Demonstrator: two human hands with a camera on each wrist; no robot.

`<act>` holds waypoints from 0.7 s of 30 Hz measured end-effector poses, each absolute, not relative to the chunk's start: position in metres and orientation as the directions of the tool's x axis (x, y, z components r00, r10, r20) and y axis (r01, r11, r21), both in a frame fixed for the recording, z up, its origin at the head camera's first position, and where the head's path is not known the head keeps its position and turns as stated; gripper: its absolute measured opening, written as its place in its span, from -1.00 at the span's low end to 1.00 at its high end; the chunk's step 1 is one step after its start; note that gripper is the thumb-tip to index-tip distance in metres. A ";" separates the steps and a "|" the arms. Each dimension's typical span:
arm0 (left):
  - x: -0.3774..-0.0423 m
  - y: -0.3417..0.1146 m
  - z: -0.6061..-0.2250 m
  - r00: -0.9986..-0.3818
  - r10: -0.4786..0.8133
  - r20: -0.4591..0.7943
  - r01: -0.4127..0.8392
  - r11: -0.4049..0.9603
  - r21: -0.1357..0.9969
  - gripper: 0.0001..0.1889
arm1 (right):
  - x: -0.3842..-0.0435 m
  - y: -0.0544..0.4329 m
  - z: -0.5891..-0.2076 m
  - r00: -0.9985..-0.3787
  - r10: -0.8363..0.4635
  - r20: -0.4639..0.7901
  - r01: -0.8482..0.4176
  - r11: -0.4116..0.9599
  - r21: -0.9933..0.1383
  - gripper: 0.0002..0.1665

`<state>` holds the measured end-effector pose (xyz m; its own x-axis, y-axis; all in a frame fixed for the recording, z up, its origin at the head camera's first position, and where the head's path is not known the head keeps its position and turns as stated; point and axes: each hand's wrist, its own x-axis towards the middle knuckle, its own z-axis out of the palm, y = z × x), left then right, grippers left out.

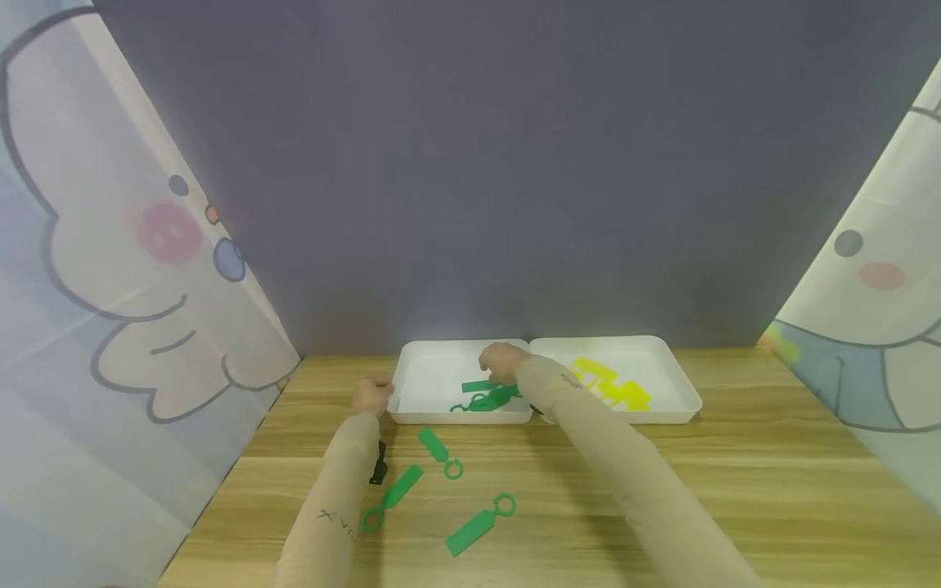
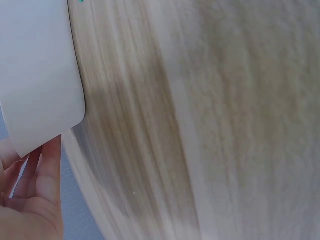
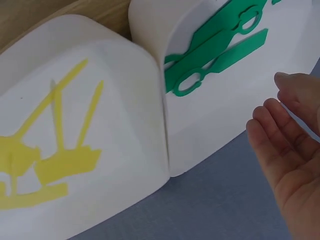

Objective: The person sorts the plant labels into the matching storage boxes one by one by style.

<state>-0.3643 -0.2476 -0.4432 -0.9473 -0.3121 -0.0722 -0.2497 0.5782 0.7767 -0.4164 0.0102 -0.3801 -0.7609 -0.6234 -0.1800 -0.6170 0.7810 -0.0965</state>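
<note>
My left hand point(image 1: 372, 395) grips the left edge of the left white tray point(image 1: 426, 363); in the left wrist view its fingers point(image 2: 49, 170) are partly behind the tray corner. Over that same tray is my right hand point(image 1: 503, 362), its fingers loosely bent with nothing between them in the right wrist view. Several flat green tags with ring hooks point(image 3: 205, 54) lie overlapping in this tray, beside the right hand. Three more lie on the table: one green tag point(image 1: 434, 445) near the tray, a second point(image 1: 403, 486) by the left forearm, a third point(image 1: 470, 533) nearer me.
A second white tray point(image 1: 639, 351) adjoins on the right, holding several yellow pieces point(image 1: 628, 395). A black piece point(image 1: 378, 465) lies beside the left forearm, partly covered. Behind the wooden table point(image 1: 757, 474) rises a grey panel point(image 1: 485, 180); patterned cloths hang at both sides.
</note>
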 end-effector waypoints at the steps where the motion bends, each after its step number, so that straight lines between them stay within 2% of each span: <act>1: -0.365 -0.249 -0.444 -0.948 -0.309 -0.073 -0.249 0.581 0.775 -0.66 | -0.415 0.009 -0.379 -0.756 -0.631 -0.175 -0.625 0.775 -0.098 -0.67; 9: -0.368 -0.254 -0.449 -0.950 -0.301 -0.078 -0.250 0.590 0.768 -0.65 | -0.397 0.004 -0.369 -0.670 -0.732 -0.123 -0.731 0.679 -0.065 -0.66; 21: -0.368 -0.254 -0.449 -0.951 -0.301 -0.075 -0.245 0.578 0.779 -0.66 | -0.373 0.009 -0.356 -0.599 -0.799 -0.049 -0.799 0.601 -0.038 -0.71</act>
